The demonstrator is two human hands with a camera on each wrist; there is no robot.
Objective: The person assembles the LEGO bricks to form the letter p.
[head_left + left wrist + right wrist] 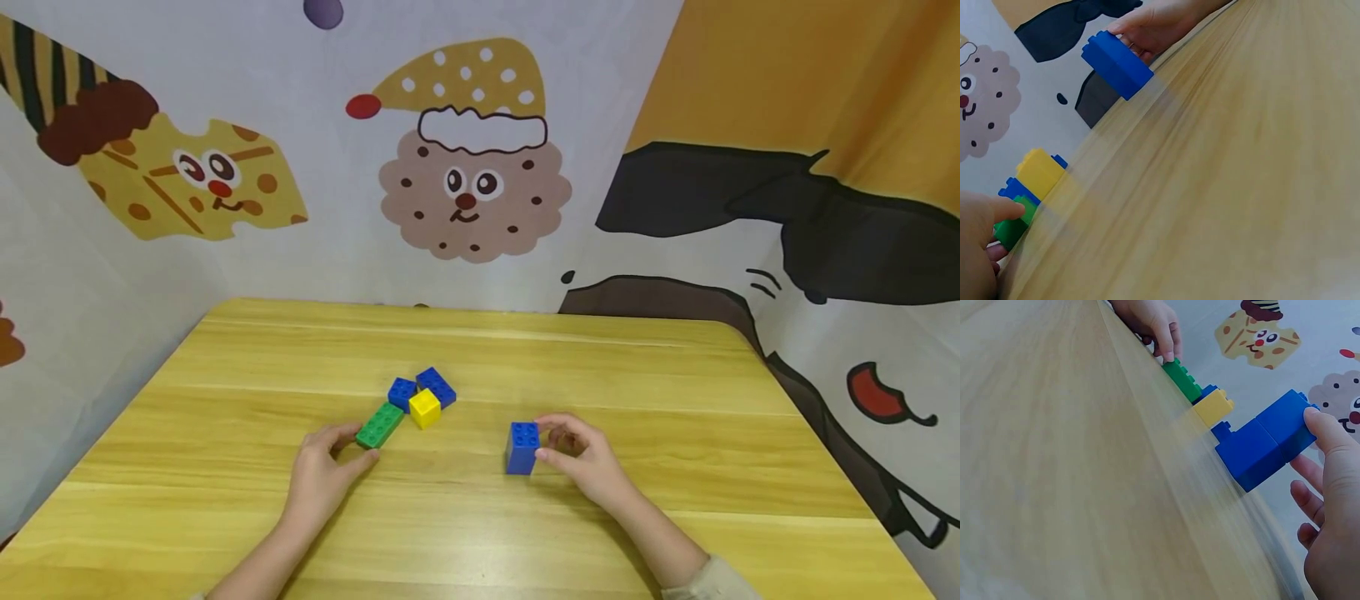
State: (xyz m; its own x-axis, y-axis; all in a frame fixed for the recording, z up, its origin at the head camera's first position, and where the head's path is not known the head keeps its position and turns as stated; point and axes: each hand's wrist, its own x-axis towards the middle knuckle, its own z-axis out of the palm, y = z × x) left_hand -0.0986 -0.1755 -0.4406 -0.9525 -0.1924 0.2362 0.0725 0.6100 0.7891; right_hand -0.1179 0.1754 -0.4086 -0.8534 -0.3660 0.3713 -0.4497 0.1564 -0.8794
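Note:
My left hand (318,471) pinches the near end of a green brick (380,426) between thumb and finger, low at the wooden table. To the right, my right hand (588,467) holds an upright stack of two blue bricks (1266,440), studs up; a seam between them shows in the right wrist view. Its thumb and a finger lie at the upper part of the stack. Just beyond the green brick, a yellow brick (425,409) sits close to a smaller blue brick (402,393) and a longer blue brick (438,387).
The wooden table (675,400) reaches back to a white cloth (315,275) printed with cartoon figures. A gap of bare wood lies between the loose bricks and the blue stack. The table's far edge is behind the bricks.

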